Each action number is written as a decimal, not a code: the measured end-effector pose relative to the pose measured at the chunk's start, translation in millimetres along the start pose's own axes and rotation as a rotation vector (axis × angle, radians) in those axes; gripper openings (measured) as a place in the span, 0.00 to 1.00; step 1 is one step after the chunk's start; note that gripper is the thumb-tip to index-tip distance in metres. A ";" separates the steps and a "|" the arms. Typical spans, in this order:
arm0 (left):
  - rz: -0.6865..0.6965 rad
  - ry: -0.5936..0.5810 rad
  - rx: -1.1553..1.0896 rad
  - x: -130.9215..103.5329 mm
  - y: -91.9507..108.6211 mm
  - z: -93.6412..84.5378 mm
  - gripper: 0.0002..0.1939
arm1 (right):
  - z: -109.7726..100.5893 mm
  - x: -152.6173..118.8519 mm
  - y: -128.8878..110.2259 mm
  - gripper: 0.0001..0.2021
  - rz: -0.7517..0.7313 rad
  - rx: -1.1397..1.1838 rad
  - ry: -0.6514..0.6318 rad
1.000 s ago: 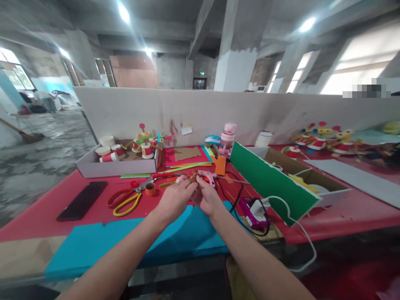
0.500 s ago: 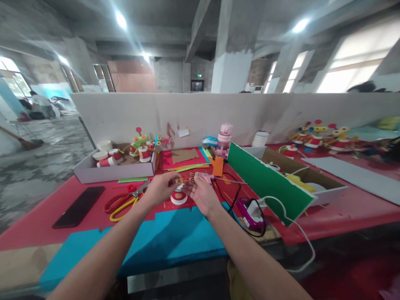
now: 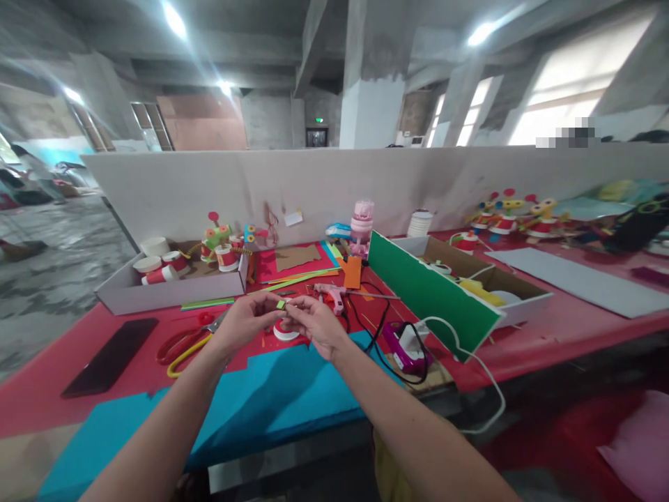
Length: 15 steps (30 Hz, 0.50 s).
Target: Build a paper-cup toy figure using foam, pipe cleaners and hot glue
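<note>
My left hand (image 3: pixel 244 322) and my right hand (image 3: pixel 318 325) meet over the table, fingertips pinched around a small light-green piece (image 3: pixel 281 305), which looks like folded paper. Just below them stands a small red-and-white paper cup (image 3: pixel 286 333), partly covered by my fingers. Beyond my right hand a pink hot glue gun (image 3: pixel 337 296) lies on the table, a glue stick jutting from its back. Left of my left hand are red-and-yellow-handled scissors (image 3: pixel 182 350), their blades partly hidden behind it.
A dark phone (image 3: pixel 112 357) lies at the left. Behind it a box (image 3: pixel 172 296) holds paper cups and a cup figure. Blue sheets (image 3: pixel 272 390) cover the front edge. A purple power strip (image 3: pixel 406 352) with cables and a green-sided box (image 3: pixel 433 296) stand at the right.
My right hand has moved left from the glue gun, which now lies clear of it. Both hands have come together on the light-green piece. The view has shifted slightly.
</note>
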State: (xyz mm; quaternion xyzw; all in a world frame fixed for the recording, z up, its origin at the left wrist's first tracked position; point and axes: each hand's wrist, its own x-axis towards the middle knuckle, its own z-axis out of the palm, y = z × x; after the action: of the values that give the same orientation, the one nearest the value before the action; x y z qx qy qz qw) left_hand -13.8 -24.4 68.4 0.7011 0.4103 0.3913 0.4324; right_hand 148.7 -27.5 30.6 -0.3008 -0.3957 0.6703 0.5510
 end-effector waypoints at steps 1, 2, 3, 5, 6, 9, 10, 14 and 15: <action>0.006 0.008 -0.007 0.9 -2.3 0.3 0.17 | 1.2 -0.6 3.5 0.26 0.011 -0.007 -0.004; 0.010 0.012 -0.016 2.5 -5.0 -0.4 0.17 | 2.2 -0.7 6.7 0.26 0.020 -0.013 -0.014; 0.013 0.010 -0.024 4.4 -7.8 -1.4 0.16 | 2.7 -0.1 9.1 0.26 0.027 -0.021 -0.031; 0.028 -0.001 -0.028 7.0 -11.9 -3.4 0.17 | 0.2 3.9 10.7 0.25 0.028 -0.068 -0.072; 0.036 0.008 -0.027 7.4 -12.8 -3.9 0.17 | -3.7 7.6 9.4 0.24 0.018 -0.125 -0.087; 0.025 0.101 -0.081 6.3 -10.6 -4.9 0.17 | -29.2 25.1 -2.4 0.20 -0.121 -0.505 0.006; 0.010 0.132 -0.124 5.9 -9.2 -5.5 0.18 | -41.3 31.8 -7.9 0.18 -0.216 -0.718 0.127; -0.048 0.182 -0.269 6.4 -6.9 -10.4 0.21 | -87.3 50.7 -22.7 0.17 -0.169 -1.487 0.518; -0.055 0.193 -0.287 6.9 -7.6 -11.9 0.22 | -94.4 52.6 -22.7 0.19 -0.077 -1.570 0.516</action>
State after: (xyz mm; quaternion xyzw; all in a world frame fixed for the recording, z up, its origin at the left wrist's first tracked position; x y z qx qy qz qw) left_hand -23.9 -12.5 66.5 0.5799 0.4090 0.4993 0.4972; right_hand 228.2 44.5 4.1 -0.7289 -0.6199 0.0893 0.2767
